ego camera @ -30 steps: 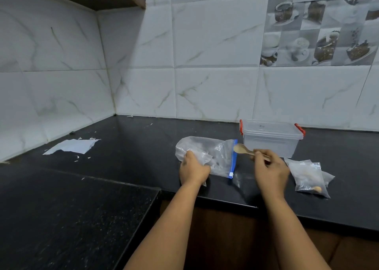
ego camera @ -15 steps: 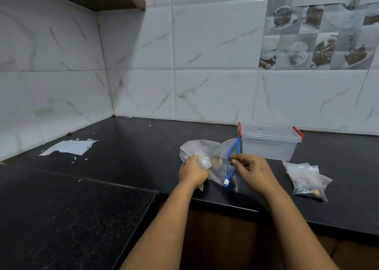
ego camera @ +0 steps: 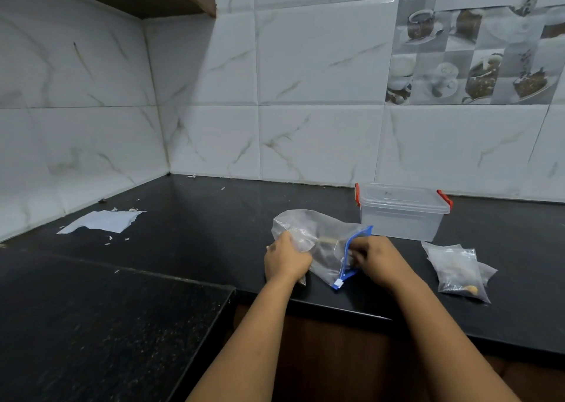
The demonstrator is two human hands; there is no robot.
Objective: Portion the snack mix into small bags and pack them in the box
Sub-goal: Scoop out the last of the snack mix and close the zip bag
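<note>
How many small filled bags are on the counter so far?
2 at least: the small bags lie overlapped right of the right hand, in front of the box. More could be hidden underneath.

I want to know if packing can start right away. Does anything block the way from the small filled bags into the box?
Yes: the box has its lid on, with red clips at both ends. The small bags lie on the counter just in front of it, with nothing between them.

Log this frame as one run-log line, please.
left hand grips zip bag | right hand scooping at bag mouth | box lidded | small bags unpacked
</note>
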